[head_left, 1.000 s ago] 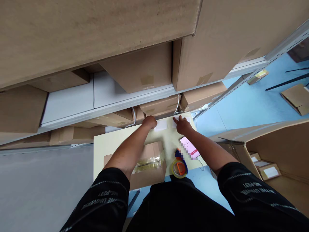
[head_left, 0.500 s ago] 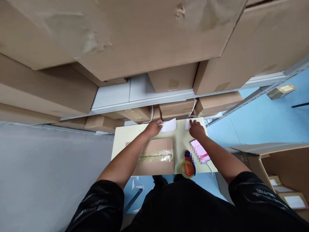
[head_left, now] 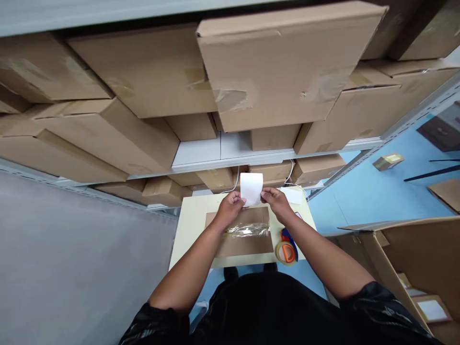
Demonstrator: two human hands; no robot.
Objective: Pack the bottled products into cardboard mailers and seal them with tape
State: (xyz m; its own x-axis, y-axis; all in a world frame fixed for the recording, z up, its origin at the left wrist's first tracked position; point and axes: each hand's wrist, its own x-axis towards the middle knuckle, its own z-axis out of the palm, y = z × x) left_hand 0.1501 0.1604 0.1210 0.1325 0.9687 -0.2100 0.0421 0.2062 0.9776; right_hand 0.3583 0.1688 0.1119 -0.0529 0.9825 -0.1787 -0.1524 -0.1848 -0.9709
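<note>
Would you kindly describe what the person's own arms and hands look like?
The left hand and right hand are both ungloved, and the forearms are bare. Black sleeves end near the elbows, with pale markings too blurred to read.

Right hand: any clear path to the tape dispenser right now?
Probably yes: the tape dispenser sits mostly uncovered on the table, though the right hand is pinching the white paper and would likely need freeing.

Under the grip, the table (head_left: 190,215) carries a taped box (head_left: 244,245); right of it lie paper (head_left: 292,195) and a tape dispenser (head_left: 288,245).
</note>
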